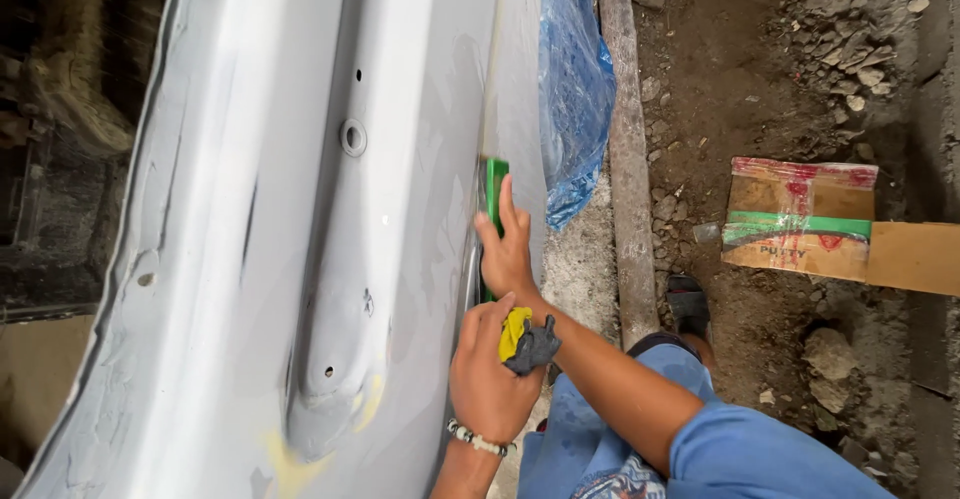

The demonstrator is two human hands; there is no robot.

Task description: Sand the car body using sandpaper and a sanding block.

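Green flat sanding block (495, 191) sits mid-frame under my right hand (507, 249), fingers pressing it on the grey metal panel (300, 209); my left hand (487, 374) fingers pinch a yellow-grey rag (525, 339).

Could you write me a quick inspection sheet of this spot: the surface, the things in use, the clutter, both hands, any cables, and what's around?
Surface: large grey primed car body panel, with holes, sanded patches and yellowish filler spots near its lower end.
Job's things: green sanding block pressed against the panel's edge; yellow and grey rag.
Clutter: cardboard box on the ground; blue plastic sheet behind the panel.
Hands: right hand lies on the block; left hand, with a bead bracelet, grips the rag.
Cables: nothing seen.
Surroundings: dirt floor with stones, a wooden plank, the person's sandalled foot.
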